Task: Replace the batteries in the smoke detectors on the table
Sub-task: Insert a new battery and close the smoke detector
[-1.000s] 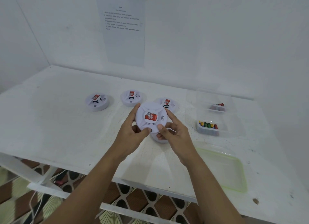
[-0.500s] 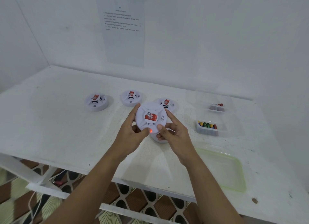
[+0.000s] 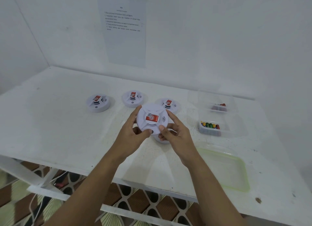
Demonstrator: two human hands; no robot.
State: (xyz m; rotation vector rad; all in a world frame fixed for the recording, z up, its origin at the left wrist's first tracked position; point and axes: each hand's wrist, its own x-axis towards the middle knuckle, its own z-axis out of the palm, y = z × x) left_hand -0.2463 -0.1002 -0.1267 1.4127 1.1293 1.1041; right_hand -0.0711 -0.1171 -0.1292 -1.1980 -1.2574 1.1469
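A white smoke detector (image 3: 152, 118) is held just above the middle of the counter (image 3: 50, 124), clamped by the left grip (image 3: 130, 138) at its 8 o'clock edge and by the right grip (image 3: 177, 133) at 4 o'clock. A row of three detectors (image 3: 133, 99) is set out from 10 to 1 o'clock, and a battery tub (image 3: 210, 128) is seen at 3 o'clock.

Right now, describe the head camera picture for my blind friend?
A left hand and right hand hold a white smoke detector over a table. Behind sit three more detectors; at right, two battery tubs and a green-rimmed tray.

Smooth white plastic smoke detector (image 3: 152, 118), scuffed matt white table (image 3: 50, 124)
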